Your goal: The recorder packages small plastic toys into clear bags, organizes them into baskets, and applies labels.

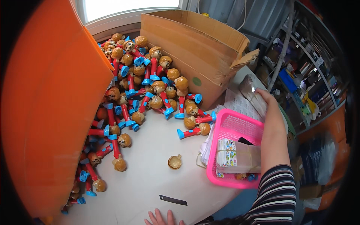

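The right hand, on a forearm in a black-and-white striped sleeve, reaches to two o'clock and grips a clear plastic packet of printed sheets that sits just beyond the far rim of the pink plastic mesh basket. The left hand shows only its fingertips at six o'clock, spread flat and released on the white counter. Inside the basket lies a banded bundle of small colourful printed cards in clear wrap, directly under the reaching forearm, with a small black object beside it. From nine to twelve o'clock a heap of red-bodied toy figures with brown heads and blue feet spills across the counter against a tall orange panel. A loose brown toy head lies alone at the centre, and a thin dark flat strip lies near the left fingertips. A large open brown cardboard box stands at one o'clock, below a bright window. Cluttered metal shelving fills the room at three o'clock.
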The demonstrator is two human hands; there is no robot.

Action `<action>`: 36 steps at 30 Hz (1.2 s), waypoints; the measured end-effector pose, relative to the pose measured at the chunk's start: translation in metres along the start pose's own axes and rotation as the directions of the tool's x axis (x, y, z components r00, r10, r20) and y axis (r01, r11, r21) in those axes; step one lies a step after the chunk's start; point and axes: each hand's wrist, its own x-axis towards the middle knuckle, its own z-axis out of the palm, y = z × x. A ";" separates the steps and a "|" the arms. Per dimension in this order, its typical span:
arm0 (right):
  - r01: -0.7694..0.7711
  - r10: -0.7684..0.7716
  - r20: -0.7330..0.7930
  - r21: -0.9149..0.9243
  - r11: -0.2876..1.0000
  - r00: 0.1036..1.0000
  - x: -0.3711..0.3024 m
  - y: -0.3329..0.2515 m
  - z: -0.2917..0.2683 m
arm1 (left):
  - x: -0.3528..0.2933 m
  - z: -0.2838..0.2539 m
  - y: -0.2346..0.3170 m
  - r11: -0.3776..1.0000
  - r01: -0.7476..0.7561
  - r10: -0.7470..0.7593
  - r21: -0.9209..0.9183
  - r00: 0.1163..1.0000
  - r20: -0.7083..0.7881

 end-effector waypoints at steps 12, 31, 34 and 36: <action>0.000 -0.106 -0.171 -0.530 0.848 0.980 0.020 -0.024 -0.001 | -0.002 0.003 0.001 0.997 -0.035 0.039 0.075 0.998 -0.056; -0.206 0.068 -0.248 -0.588 0.782 0.966 0.022 -0.028 0.052 | -0.003 0.005 0.000 0.999 -0.040 0.040 0.017 0.999 -0.009; -0.165 0.028 -0.218 -0.646 0.745 0.976 0.024 -0.030 0.072 | 0.000 0.002 0.000 1.000 -0.027 0.027 0.016 1.000 -0.012; -0.176 -0.018 -0.272 -0.670 0.722 0.962 0.024 -0.023 0.075 | 0.000 0.001 -0.001 1.000 -0.022 0.022 0.017 1.000 -0.010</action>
